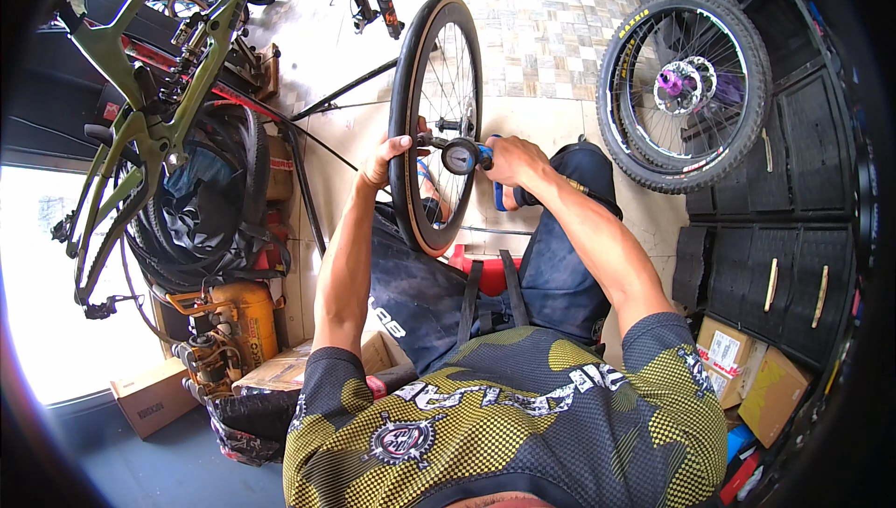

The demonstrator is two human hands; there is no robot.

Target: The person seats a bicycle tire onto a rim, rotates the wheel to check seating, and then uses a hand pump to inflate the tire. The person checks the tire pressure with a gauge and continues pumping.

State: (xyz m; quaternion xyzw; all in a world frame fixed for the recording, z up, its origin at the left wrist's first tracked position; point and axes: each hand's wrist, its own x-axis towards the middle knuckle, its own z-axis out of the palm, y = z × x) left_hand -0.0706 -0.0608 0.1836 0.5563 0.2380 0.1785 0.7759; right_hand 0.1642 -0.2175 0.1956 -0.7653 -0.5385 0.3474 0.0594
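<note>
A bicycle wheel point(404, 97) with a black tyre and tan sidewall stands upright between my knees. My left hand point(381, 162) is closed round its left side, thumb over the tread and fingers reaching toward the rim. In my right hand point(516, 161) is a blue-handled tyre inflator point(483, 157), whose round dial gauge point(459, 156) faces up. The inflator's front end reaches across to the rim near my left fingers. Whether it sits on the valve I cannot tell. Behind the gauge the hub point(452, 123) and thin spokes show.
Left of me hangs a green bike frame point(224, 18) above stacked tyres point(252, 162) and a yellow compressor point(245, 323). Two knobbly-tyred wheels point(611, 125) lean against black cabinets point(793, 275) at right. Cardboard boxes point(723, 349) stand below them. A black stand leg point(350, 88) crosses the floor.
</note>
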